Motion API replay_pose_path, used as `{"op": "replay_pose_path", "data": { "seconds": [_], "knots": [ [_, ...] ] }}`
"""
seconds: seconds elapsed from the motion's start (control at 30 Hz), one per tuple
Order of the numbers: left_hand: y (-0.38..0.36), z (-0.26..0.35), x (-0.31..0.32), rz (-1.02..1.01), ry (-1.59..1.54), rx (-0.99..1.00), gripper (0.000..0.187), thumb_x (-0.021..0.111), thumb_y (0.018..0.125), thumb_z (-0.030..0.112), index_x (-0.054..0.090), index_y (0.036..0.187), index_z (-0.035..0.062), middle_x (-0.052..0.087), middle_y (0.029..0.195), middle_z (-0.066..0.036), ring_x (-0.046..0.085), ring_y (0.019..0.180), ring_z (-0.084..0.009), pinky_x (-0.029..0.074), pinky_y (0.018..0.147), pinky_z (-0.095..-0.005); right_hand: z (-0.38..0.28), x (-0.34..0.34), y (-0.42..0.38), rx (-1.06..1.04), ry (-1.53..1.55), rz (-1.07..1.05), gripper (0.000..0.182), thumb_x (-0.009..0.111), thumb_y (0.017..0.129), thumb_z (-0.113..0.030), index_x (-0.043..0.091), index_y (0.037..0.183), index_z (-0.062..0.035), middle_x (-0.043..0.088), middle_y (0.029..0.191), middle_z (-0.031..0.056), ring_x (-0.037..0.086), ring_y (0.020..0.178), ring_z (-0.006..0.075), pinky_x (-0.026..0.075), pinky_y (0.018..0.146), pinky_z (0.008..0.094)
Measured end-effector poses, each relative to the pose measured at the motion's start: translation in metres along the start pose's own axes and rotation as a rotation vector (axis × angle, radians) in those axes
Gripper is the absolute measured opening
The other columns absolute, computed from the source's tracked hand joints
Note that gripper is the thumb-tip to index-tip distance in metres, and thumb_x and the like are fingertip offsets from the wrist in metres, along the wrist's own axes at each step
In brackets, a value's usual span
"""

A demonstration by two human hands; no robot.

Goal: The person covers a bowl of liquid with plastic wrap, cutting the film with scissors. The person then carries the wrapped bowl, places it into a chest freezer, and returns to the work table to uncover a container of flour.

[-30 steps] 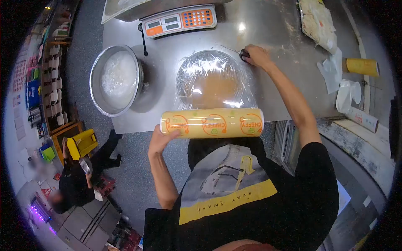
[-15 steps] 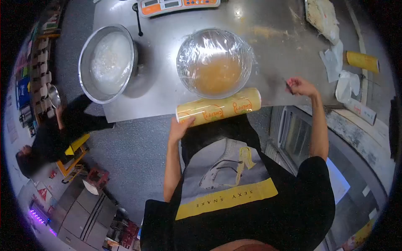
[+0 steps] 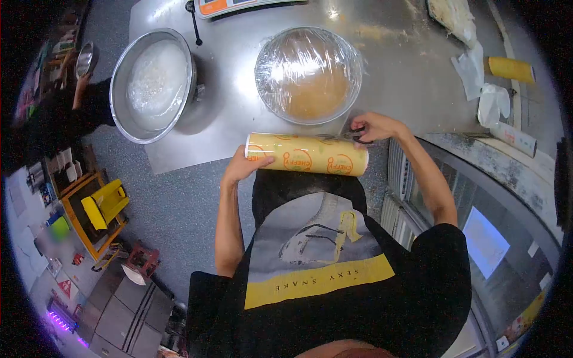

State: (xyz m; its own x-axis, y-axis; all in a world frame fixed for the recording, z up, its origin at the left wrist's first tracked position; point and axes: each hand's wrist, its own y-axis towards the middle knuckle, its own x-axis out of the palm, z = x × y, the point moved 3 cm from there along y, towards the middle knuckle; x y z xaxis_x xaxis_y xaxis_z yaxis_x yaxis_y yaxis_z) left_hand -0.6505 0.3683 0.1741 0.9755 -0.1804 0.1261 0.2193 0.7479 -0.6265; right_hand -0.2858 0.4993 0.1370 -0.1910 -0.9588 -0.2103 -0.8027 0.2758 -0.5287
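Note:
My left hand [image 3: 243, 166] grips the left end of a yellow cling film roll [image 3: 292, 160] at the table's front edge, its thumb lying on top. My right hand [image 3: 379, 126] is closed on black-handled scissors [image 3: 360, 137] at the roll's right end. Their blades lie low along the roll's far side and are hard to make out. Just beyond the roll stands a round bowl [image 3: 322, 98] with a light-brown content, covered by wrinkled clear film. To its left is a metal basin [image 3: 191, 89] with a white mass under shiny film.
An orange-and-white scale [image 3: 239, 6] and a black-handled utensil [image 3: 196, 24] lie at the back. On the right are a filled tray [image 3: 456, 24], crumpled film [image 3: 494, 102], another yellow roll [image 3: 511, 69] and a long box [image 3: 516, 140]. Another person's arm [image 3: 79, 92] holds a metal bowl [image 3: 85, 58] at far left.
My right hand has brought the scissors left, from over the table to the roll's right end. The roll's right end has dropped toward me. The other person has moved farther up the view.

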Motion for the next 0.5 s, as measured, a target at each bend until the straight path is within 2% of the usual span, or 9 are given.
{"op": "replay_pose_path", "data": {
  "seconds": [0.03, 0.07, 0.13, 0.27, 0.33, 0.37, 0.43, 0.5],
  "knots": [
    [-0.002, 0.001, -0.003, -0.016, -0.013, -0.003, 0.035, 0.077, 0.075, 0.017, 0.065, 0.102, -0.0022, 0.067, 0.097, -0.008, 0.061, 0.086, -0.0118, 0.050, 0.078, -0.0272, -0.002, 0.005, 0.004, -0.043, 0.058, 0.083, 0.038, 0.076, 0.068, -0.028, 0.056, 0.087, -0.0006, 0.056, 0.068, 0.0044, 0.046, 0.062, 0.0160, 0.039, 0.055, 0.0345],
    [-0.001, 0.003, -0.007, -0.015, -0.005, 0.002, 0.035, 0.077, 0.075, 0.017, 0.065, 0.102, -0.0022, 0.067, 0.097, -0.008, 0.061, 0.086, -0.0118, 0.050, 0.078, -0.0272, -0.005, 0.006, 0.008, -0.049, 0.056, 0.089, 0.038, 0.076, 0.068, -0.028, 0.056, 0.087, -0.0006, 0.056, 0.068, 0.0044, 0.046, 0.062, 0.0160, 0.039, 0.055, 0.0345],
    [0.000, 0.003, -0.011, -0.025, 0.046, -0.016, 0.036, 0.077, 0.075, 0.017, 0.065, 0.103, -0.0025, 0.067, 0.098, -0.008, 0.061, 0.088, -0.0123, 0.049, 0.080, -0.0283, -0.004, 0.010, 0.011, 0.046, -0.067, 0.060, 0.042, 0.076, 0.067, -0.028, 0.055, 0.091, -0.0009, 0.055, 0.073, 0.0043, 0.047, 0.066, 0.0157, 0.041, 0.059, 0.0325],
    [0.004, 0.004, -0.015, -0.078, 0.097, -0.043, 0.038, 0.077, 0.074, 0.016, 0.064, 0.104, -0.0024, 0.067, 0.099, -0.008, 0.061, 0.089, -0.0130, 0.049, 0.082, -0.0289, -0.007, 0.014, -0.011, 0.012, -0.006, 0.126, 0.055, 0.080, 0.063, -0.035, 0.054, 0.097, -0.0007, 0.057, 0.083, 0.0059, 0.051, 0.074, 0.0161, 0.044, 0.066, 0.0314],
    [0.000, 0.005, -0.014, -0.140, 0.126, -0.037, 0.039, 0.078, 0.074, 0.016, 0.064, 0.105, -0.0019, 0.067, 0.100, -0.008, 0.060, 0.090, -0.0130, 0.049, 0.083, -0.0289, -0.006, 0.009, -0.031, 0.184, -0.062, -0.047, 0.068, 0.083, 0.060, -0.043, 0.052, 0.102, -0.0003, 0.058, 0.092, 0.0084, 0.055, 0.083, 0.0184, 0.046, 0.073, 0.0313],
    [-0.002, 0.004, -0.015, -0.147, 0.125, -0.040, 0.039, 0.078, 0.074, 0.016, 0.064, 0.105, -0.0019, 0.067, 0.100, -0.008, 0.060, 0.090, -0.0130, 0.049, 0.083, -0.0289, -0.004, 0.005, -0.042, 0.190, -0.058, -0.046, 0.068, 0.083, 0.060, -0.043, 0.052, 0.102, -0.0003, 0.058, 0.092, 0.0084, 0.055, 0.083, 0.0184, 0.046, 0.073, 0.0313],
    [-0.006, 0.002, -0.017, -0.205, 0.095, -0.040, 0.047, 0.078, 0.073, 0.014, 0.059, 0.113, -0.0022, 0.065, 0.106, -0.009, 0.060, 0.095, -0.0153, 0.049, 0.084, -0.0302, 0.005, 0.004, -0.060, 0.339, -0.019, -0.110, 0.069, 0.083, 0.060, -0.047, 0.053, 0.101, -0.0003, 0.059, 0.093, 0.0097, 0.055, 0.084, 0.0196, 0.047, 0.072, 0.0325],
    [-0.008, 0.002, -0.015, -0.203, 0.107, -0.062, 0.048, 0.078, 0.073, 0.014, 0.059, 0.114, -0.0019, 0.065, 0.106, -0.009, 0.060, 0.095, -0.0152, 0.049, 0.085, -0.0302, 0.010, 0.018, -0.056, 0.286, 0.025, -0.095, 0.067, 0.083, 0.062, -0.043, 0.052, 0.102, 0.0002, 0.057, 0.092, 0.0078, 0.052, 0.083, 0.0164, 0.046, 0.072, 0.0306]
  ]
}}
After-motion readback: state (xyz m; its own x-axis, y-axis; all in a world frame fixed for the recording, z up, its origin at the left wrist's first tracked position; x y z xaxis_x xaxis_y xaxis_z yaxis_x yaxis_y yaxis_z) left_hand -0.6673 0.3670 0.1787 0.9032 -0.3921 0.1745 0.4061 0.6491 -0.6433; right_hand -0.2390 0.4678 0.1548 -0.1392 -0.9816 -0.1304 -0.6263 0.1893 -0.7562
